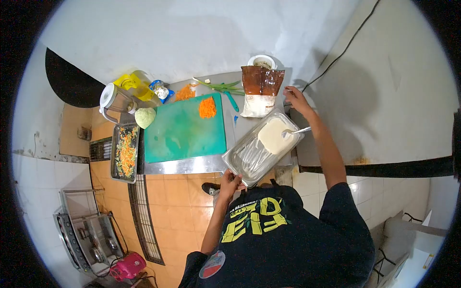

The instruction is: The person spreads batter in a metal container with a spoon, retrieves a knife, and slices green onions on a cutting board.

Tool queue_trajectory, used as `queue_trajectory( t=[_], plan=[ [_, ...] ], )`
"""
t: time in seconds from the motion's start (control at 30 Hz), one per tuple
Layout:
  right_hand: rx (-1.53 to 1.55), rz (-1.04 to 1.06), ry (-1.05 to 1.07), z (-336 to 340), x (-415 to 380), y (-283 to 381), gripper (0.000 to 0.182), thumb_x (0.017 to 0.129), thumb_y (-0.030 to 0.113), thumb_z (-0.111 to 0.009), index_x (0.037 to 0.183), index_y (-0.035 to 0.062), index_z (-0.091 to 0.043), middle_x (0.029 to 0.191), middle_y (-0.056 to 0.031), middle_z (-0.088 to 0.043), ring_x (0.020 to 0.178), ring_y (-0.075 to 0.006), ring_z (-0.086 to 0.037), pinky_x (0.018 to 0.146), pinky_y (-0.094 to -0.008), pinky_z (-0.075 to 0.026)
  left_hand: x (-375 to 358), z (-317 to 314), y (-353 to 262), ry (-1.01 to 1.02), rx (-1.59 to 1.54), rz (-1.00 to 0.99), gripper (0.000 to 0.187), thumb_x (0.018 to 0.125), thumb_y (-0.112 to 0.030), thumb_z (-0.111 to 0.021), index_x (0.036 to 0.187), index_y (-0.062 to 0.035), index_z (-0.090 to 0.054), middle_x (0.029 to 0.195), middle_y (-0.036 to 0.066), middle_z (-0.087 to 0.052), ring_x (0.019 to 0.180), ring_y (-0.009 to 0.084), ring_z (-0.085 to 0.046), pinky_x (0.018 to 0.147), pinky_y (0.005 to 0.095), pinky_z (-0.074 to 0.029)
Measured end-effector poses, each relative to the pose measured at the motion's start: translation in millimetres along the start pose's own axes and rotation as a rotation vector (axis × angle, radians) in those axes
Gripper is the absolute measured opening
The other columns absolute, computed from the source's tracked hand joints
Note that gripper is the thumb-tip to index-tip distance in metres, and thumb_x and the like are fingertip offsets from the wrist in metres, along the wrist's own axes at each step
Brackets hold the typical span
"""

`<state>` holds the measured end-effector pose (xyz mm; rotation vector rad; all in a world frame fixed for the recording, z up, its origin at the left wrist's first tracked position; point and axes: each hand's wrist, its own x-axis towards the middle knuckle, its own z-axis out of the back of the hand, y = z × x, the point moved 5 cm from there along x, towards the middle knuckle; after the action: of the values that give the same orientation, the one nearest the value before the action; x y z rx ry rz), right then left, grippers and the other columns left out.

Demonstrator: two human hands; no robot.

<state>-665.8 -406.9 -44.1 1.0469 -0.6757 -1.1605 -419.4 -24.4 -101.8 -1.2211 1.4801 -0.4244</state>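
My left hand (231, 183) grips the near left corner of a rectangular metal pan (238, 154). Pale, creamy batter (272, 136) pools at the pan's far end, and the near end is bare but for a thin smear. A spoon (302, 130) rests in the batter, its handle over the right rim. Beyond the pan, my right hand (296, 100) is held out with its fingers apart and nothing in them. It is just right of a brown and clear plastic bag (261, 91) with white powder inside, apparently not touching it.
On the left lies a green cutting board (185, 132) with grated carrot (207, 107). A green-handled knife (231, 101) and spring onions (218, 86) are behind it. A cabbage (145, 117), a blender jug (116, 101) and a tray of chopped vegetables (126, 151) stand farther left.
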Motion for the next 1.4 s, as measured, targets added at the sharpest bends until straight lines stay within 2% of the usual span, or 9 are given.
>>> queue_trajectory(
  t=[0.17, 0.3, 0.4, 0.73, 0.93, 1.13, 1.23, 1.33, 1.4],
  plan=[
    [0.341, -0.071, -0.292, -41.2, 12.4, 45.7, 0.035, 0.096, 0.034, -0.067, 0.112, 0.0026, -0.067, 0.091, -0.0056, -0.069, 0.083, -0.0143, -0.059, 0.076, -0.0312, -0.049, -2.3, -4.3, -1.7, 0.010, -0.069, 0.031, 0.022, 0.094, -0.004, -0.064, 0.112, -0.0033, -0.052, 0.095, 0.008, -0.064, 0.079, 0.0184, -0.070, 0.065, 0.0325, -0.064],
    [0.454, 0.122, -0.489, -66.7, 33.0, 29.1, 0.027, 0.099, 0.028, -0.063, 0.104, 0.0024, -0.068, 0.090, -0.0028, -0.068, 0.082, -0.0123, -0.057, 0.076, -0.0290, -0.047, -7.7, -5.9, 1.4, -0.020, -0.044, 0.065, 0.019, 0.094, -0.005, -0.065, 0.108, -0.0029, -0.052, 0.095, 0.008, -0.063, 0.078, 0.0183, -0.069, 0.064, 0.0323, -0.064],
    [0.748, -0.031, -0.479, -85.8, 19.7, 51.6, 0.026, 0.101, 0.023, -0.059, 0.114, 0.0010, -0.065, 0.104, -0.0018, -0.067, 0.092, -0.0112, -0.057, 0.085, -0.0304, -0.047, -4.7, -2.4, 8.5, -0.030, -0.081, 0.051, 0.020, 0.094, -0.007, -0.066, 0.107, -0.0020, -0.052, 0.096, 0.009, -0.063, 0.077, 0.0185, -0.069, 0.063, 0.0319, -0.063],
    [1.219, 0.179, -0.423, -50.9, -16.1, 175.4, 0.027, 0.101, 0.028, -0.059, 0.111, 0.0024, -0.063, 0.103, -0.0025, -0.066, 0.092, -0.0159, -0.060, 0.089, -0.0346, -0.049, 16.3, -12.1, 2.1, -0.007, -0.081, 0.017, 0.022, 0.095, -0.006, -0.063, 0.110, -0.0003, -0.048, 0.100, 0.013, -0.062, 0.082, 0.0221, -0.069, 0.070, 0.0341, -0.065],
    [1.308, 0.293, -0.439, -8.5, -77.0, 237.9, 0.023, 0.102, 0.023, -0.056, 0.114, 0.0041, -0.061, 0.107, -0.0053, -0.067, 0.100, -0.0197, -0.063, 0.094, -0.0376, -0.049, 21.0, -28.0, -6.7, 0.032, -0.138, 0.156, 0.023, 0.097, -0.007, -0.060, 0.114, -0.0002, -0.046, 0.104, 0.015, -0.063, 0.086, 0.0265, -0.070, 0.075, 0.0380, -0.064],
    [1.233, 0.302, -0.515, 9.9, -134.1, 238.3, 0.025, 0.104, 0.024, -0.053, 0.118, 0.0047, -0.060, 0.110, -0.0054, -0.065, 0.101, -0.0188, -0.062, 0.097, -0.0370, -0.047, 18.9, -34.1, -19.9, 0.127, -0.150, 0.238, 0.035, 0.096, -0.010, -0.062, 0.124, -0.0021, -0.042, 0.112, 0.016, -0.059, 0.096, 0.0262, -0.067, 0.079, 0.0390, -0.063],
    [1.249, 0.270, -0.515, 3.7, -168.6, 234.5, 0.026, 0.104, 0.025, -0.052, 0.120, 0.0054, -0.059, 0.110, -0.0047, -0.064, 0.101, -0.0173, -0.061, 0.096, -0.0360, -0.047, 21.0, -10.9, -9.4, -0.023, -0.051, 0.148, 0.047, 0.095, -0.011, -0.063, 0.133, -0.0037, -0.037, 0.120, 0.016, -0.052, 0.107, 0.0251, -0.061, 0.084, 0.0398, -0.059],
    [1.321, 0.129, -0.545, -11.5, -204.3, 231.7, 0.024, 0.104, 0.022, -0.054, 0.121, 0.0069, -0.059, 0.108, -0.0026, -0.064, 0.099, -0.0143, -0.061, 0.093, -0.0332, -0.049, -6.5, 2.0, -70.8, -0.317, 0.277, -0.256, 0.060, 0.094, -0.012, -0.064, 0.141, -0.0048, -0.029, 0.124, 0.015, -0.047, 0.116, 0.0242, -0.052, 0.092, 0.0421, -0.051],
    [1.256, -0.057, -0.599, -26.6, -230.6, 220.3, 0.022, 0.103, 0.021, -0.055, 0.121, 0.0074, -0.060, 0.108, -0.0019, -0.064, 0.099, -0.0132, -0.061, 0.091, -0.0317, -0.050, -12.0, -1.9, -106.5, -0.240, 0.194, -0.424, 0.066, 0.093, -0.018, -0.066, 0.145, -0.0057, -0.027, 0.128, 0.014, -0.046, 0.120, 0.0251, -0.049, 0.097, 0.0432, -0.045]
  ],
)
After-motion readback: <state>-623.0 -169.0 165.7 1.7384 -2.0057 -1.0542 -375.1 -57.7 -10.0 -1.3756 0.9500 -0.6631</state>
